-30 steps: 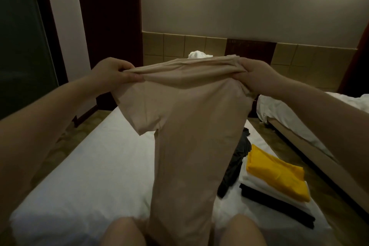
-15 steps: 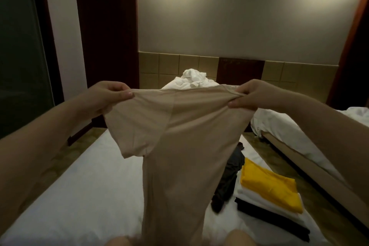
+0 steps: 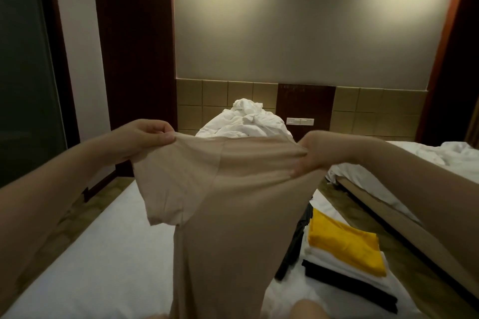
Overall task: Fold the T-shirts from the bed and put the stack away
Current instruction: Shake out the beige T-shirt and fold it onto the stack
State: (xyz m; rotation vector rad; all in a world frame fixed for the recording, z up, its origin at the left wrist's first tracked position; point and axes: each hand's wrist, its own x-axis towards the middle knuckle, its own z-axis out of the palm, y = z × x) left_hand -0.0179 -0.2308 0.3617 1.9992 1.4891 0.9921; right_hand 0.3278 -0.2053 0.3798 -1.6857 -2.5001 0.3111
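You are sitting on the white bed (image 3: 98,254), which fills the lower part of the view, with rumpled white bedding (image 3: 243,122) heaped at its far end. The beige T-shirt (image 3: 233,215) hangs in the air in front of you, stretched along its top edge between your hands. One short sleeve droops on the left, and the body falls in a narrow length toward your lap.

On the mattress to your right is the stack of folded shirts (image 3: 344,267), with a yellow shirt (image 3: 342,243) on top and white and black layers under it. A dark garment (image 3: 291,256) lies loose just beside it, seemingly not yet folded.

Your left hand (image 3: 145,137) pinches the shoulder end above the sleeve between thumb and fingers. Your right hand (image 3: 313,155) has its fingers curled round a bunch of cloth at the other end.

You seem to be partway through folding this shirt. The next move probably calls for lowering it flat onto the bare sheet to your left, keeping the top edge taut so that the sleeve tucks in cleanly. Then fold the body up and set it on the stack.
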